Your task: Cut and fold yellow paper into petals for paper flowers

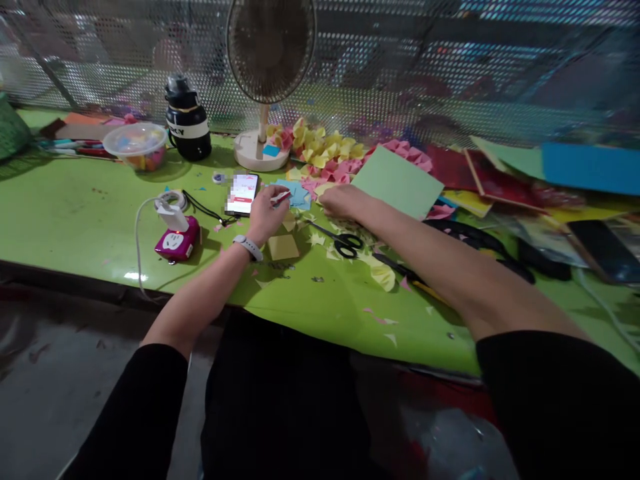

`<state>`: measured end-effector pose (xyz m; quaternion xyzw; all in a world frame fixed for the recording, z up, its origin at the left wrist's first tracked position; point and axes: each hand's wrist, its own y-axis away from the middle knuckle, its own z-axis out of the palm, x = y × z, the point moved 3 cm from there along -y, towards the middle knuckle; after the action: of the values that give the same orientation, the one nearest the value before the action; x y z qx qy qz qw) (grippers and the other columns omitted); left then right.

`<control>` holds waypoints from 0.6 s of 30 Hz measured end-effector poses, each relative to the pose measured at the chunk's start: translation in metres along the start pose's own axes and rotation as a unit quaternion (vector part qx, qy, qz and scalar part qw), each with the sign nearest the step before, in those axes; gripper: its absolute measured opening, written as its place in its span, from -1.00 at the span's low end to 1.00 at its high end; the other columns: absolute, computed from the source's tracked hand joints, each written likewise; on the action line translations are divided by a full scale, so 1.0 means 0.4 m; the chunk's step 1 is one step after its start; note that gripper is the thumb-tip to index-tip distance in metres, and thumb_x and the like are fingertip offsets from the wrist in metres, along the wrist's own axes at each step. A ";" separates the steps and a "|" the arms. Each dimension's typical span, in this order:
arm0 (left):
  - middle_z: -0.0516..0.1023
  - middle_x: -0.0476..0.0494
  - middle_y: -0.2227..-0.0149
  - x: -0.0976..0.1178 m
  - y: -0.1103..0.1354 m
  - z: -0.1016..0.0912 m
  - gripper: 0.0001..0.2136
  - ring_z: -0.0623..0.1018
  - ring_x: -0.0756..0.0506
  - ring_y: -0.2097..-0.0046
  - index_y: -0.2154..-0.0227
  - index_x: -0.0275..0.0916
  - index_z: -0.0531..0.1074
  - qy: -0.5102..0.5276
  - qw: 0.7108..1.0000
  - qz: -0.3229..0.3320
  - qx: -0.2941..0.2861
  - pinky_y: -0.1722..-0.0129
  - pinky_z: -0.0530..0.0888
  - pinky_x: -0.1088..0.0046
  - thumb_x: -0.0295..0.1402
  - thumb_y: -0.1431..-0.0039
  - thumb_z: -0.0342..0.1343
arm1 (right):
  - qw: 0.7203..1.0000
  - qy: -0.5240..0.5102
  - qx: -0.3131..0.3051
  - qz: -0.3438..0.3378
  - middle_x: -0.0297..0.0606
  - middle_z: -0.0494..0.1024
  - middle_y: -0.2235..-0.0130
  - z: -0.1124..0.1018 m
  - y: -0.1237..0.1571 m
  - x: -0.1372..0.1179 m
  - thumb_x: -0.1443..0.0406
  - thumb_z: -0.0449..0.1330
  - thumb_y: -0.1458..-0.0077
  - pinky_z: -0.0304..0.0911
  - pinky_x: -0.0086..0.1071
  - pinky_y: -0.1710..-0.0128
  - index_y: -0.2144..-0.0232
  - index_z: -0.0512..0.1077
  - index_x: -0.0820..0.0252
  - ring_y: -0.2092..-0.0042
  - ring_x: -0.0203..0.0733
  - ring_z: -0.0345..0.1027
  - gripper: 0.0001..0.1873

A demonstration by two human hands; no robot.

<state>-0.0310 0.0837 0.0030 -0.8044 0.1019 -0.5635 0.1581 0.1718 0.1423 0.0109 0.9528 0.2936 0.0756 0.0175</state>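
Note:
My left hand (267,213), with a pale band on the wrist, is closed around a small red-and-white object (281,197) whose kind I cannot make out. Just left of it lies a lit phone (243,193), and behind it are light blue paper pieces (299,193). My right hand (339,201) is closed over the paper scraps; its fingertips are hidden, so whatever they hold does not show. Next to it rests a light green paper sheet (397,183). Black-handled scissors (347,245) lie between my forearms, close to a stack of yellow paper squares (283,247).
At the back stand a white fan (260,152) and a black flask (188,127), near a clear plastic tub (136,148). A purple power adapter (177,240) with a cable sits left. Folded yellow paper shapes (323,147) line the back; a dark phone (607,250) lies right.

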 end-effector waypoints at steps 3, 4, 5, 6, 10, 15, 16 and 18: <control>0.61 -0.25 0.05 -0.002 -0.001 0.002 -0.82 0.57 -0.11 0.03 0.17 -0.27 0.47 0.017 1.000 -0.001 -0.010 0.01 0.50 0.31 -0.55 -0.16 0.15 | 0.998 0.029 -0.023 0.041 -0.01 0.61 0.36 0.003 0.009 0.004 0.44 0.14 -0.12 0.24 -0.24 0.29 0.34 0.58 0.29 0.31 -0.06 0.45 -0.80; 0.61 -0.26 0.05 -0.002 0.000 0.002 -0.82 0.57 -0.11 0.03 0.17 -0.28 0.47 0.021 1.000 -0.001 -0.012 0.00 0.51 0.31 -0.55 -0.16 0.15 | 0.998 0.026 -0.009 0.057 -0.02 0.61 0.34 0.002 0.015 0.008 0.42 0.12 -0.15 0.23 -0.26 0.31 0.33 0.59 0.28 0.31 -0.08 0.45 -0.79; 0.60 -0.26 0.05 -0.001 0.000 0.003 -0.82 0.57 -0.10 0.03 0.17 -0.28 0.47 0.026 1.000 -0.001 -0.012 0.00 0.51 0.30 -0.55 -0.16 0.15 | 0.997 0.023 0.010 0.076 -0.03 0.62 0.30 0.000 0.021 0.013 0.40 0.11 -0.17 0.22 -0.28 0.33 0.32 0.59 0.27 0.29 -0.07 0.45 -0.77; 0.60 -0.26 0.05 -0.001 0.000 0.004 -0.82 0.58 -0.10 0.03 0.17 -0.28 0.48 0.032 0.999 -0.002 -0.012 -0.01 0.51 0.31 -0.56 -0.16 0.15 | 0.995 0.018 0.035 0.093 -0.02 0.63 0.25 -0.001 0.027 0.018 0.38 0.10 -0.18 0.21 -0.29 0.34 0.32 0.60 0.25 0.26 -0.05 0.45 -0.76; 0.58 -0.27 0.06 -0.006 -0.001 0.008 -0.84 0.57 -0.07 0.06 0.21 -0.28 0.49 0.046 0.999 0.002 -0.009 -0.01 0.52 0.32 -0.56 -0.15 0.16 | 0.984 -0.023 0.126 0.121 -0.01 0.60 0.13 0.006 0.038 0.036 0.31 0.12 -0.21 0.22 -0.25 0.32 0.35 0.59 0.25 0.14 0.05 0.44 -0.76; 0.56 -0.25 0.06 -0.021 -0.003 0.014 -0.87 0.57 -0.06 0.08 0.26 -0.27 0.53 0.050 0.998 0.018 -0.018 -0.02 0.52 0.31 -0.54 -0.12 0.19 | 0.971 -0.094 0.185 0.120 -0.01 0.58 0.17 0.027 0.033 0.049 0.09 0.23 -0.19 0.25 -0.18 0.25 0.48 0.57 0.21 0.10 0.10 0.41 -0.65; 0.56 -0.25 0.06 -0.023 -0.002 0.015 -0.87 0.57 -0.07 0.08 0.27 -0.27 0.53 0.052 0.998 0.021 -0.020 -0.02 0.51 0.30 -0.53 -0.11 0.19 | 0.967 -0.116 0.190 0.123 -0.03 0.59 0.19 0.031 0.033 0.053 0.03 0.25 -0.16 0.25 -0.18 0.26 0.50 0.56 0.19 0.12 0.08 0.41 -0.62; 0.55 -0.26 0.06 -0.024 -0.001 0.016 -0.89 0.56 -0.08 0.06 0.27 -0.28 0.54 0.054 0.998 0.027 -0.023 -0.03 0.51 0.30 -0.51 -0.12 0.21 | 0.958 -0.170 0.185 0.140 -0.10 0.62 0.25 0.042 0.032 0.064 -0.05 0.27 -0.11 0.24 -0.21 0.29 0.52 0.57 0.16 0.20 0.01 0.42 -0.58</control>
<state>-0.0284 0.0884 -0.0072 -0.7731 0.1446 -0.5993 0.1489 0.2024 0.1461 -0.0013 0.9698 0.1589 -0.1410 -0.1201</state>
